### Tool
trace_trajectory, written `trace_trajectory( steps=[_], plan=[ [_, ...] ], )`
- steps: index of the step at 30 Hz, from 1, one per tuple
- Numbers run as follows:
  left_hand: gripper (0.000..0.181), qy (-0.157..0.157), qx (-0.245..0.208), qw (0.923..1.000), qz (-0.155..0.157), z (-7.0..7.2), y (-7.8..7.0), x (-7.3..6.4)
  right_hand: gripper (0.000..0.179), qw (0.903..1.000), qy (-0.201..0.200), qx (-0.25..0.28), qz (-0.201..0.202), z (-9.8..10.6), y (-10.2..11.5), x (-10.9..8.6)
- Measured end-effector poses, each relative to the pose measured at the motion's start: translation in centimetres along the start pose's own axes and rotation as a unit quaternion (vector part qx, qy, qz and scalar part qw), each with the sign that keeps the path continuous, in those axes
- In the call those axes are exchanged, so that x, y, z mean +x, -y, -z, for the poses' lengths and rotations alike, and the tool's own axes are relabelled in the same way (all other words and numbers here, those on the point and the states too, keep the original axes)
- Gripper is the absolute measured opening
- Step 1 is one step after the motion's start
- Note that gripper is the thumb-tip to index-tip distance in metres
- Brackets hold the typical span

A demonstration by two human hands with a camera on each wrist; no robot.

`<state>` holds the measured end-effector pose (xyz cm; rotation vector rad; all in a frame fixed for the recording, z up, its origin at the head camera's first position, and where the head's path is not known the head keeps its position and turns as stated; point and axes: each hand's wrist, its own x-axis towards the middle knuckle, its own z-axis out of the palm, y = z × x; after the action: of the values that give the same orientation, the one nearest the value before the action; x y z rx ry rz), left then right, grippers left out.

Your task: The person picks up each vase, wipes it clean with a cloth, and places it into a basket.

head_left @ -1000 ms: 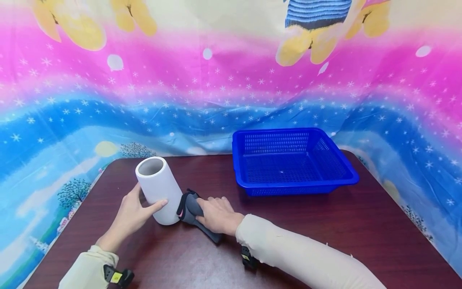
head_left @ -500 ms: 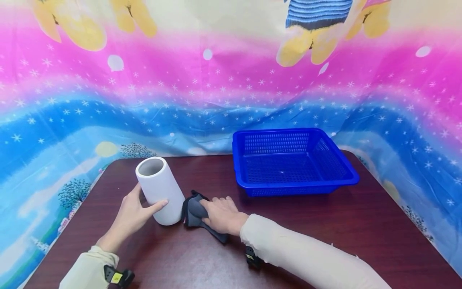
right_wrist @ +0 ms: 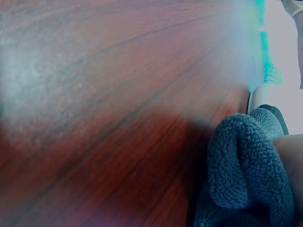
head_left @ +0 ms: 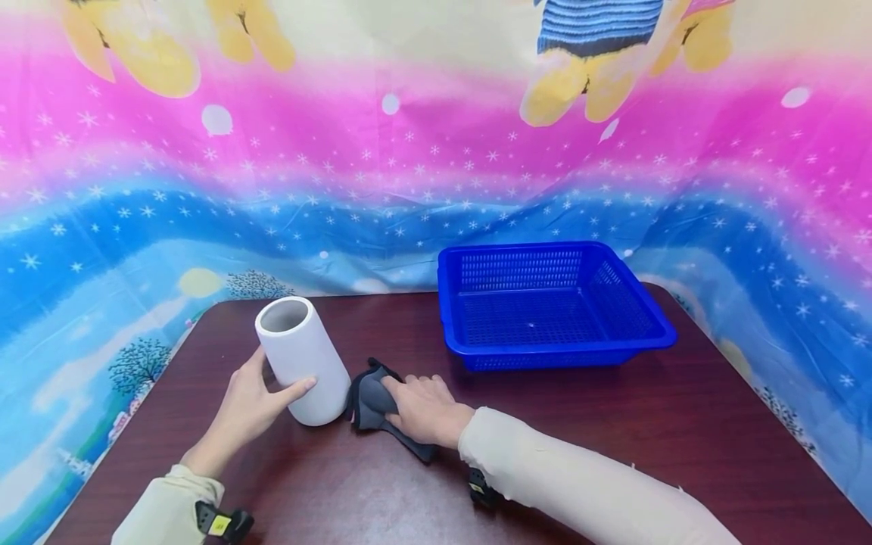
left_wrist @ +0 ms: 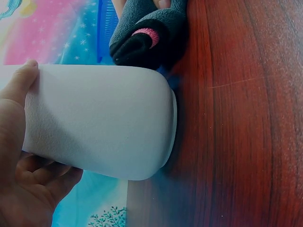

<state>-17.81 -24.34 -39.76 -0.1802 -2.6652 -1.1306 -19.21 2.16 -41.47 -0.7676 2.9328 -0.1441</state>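
Note:
A smooth white vase (head_left: 306,367) with a wide round mouth stands on the table. My left hand (head_left: 248,401) holds it from the left side, thumb across the front and the other fingers behind. Just right of its foot is a bunched grey fuzzy cloth (head_left: 375,397), gripped in my right hand (head_left: 425,409). In the left wrist view the cloth (left_wrist: 156,33) shows a black part and a pink patch, close beside the vase (left_wrist: 104,118). Folds of the cloth (right_wrist: 246,165) fill the lower right of the right wrist view.
A blue perforated plastic basket (head_left: 562,352) sits at the back right of the dark red-brown table (head_left: 579,424). A printed curtain (head_left: 409,174) hangs behind and along both sides of the table.
My right hand has slid a little to the right with the cloth, along the vase's lower right side. The left hand and the vase have stayed in place.

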Motion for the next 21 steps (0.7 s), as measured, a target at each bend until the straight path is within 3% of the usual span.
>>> trace_trajectory(
  steps=[12,21],
  plan=[
    [0.079,0.005,-0.003,0.9999,0.008,-0.1,0.1,0.0,0.056,0.9997,0.008,0.021,0.001,-0.2,-0.6,0.0],
    [0.075,-0.011,0.007,0.9999,-0.009,-0.1,0.1,0.1,0.056,0.9989,-0.001,0.046,0.006,-0.1,-1.1,0.1]
  ],
)
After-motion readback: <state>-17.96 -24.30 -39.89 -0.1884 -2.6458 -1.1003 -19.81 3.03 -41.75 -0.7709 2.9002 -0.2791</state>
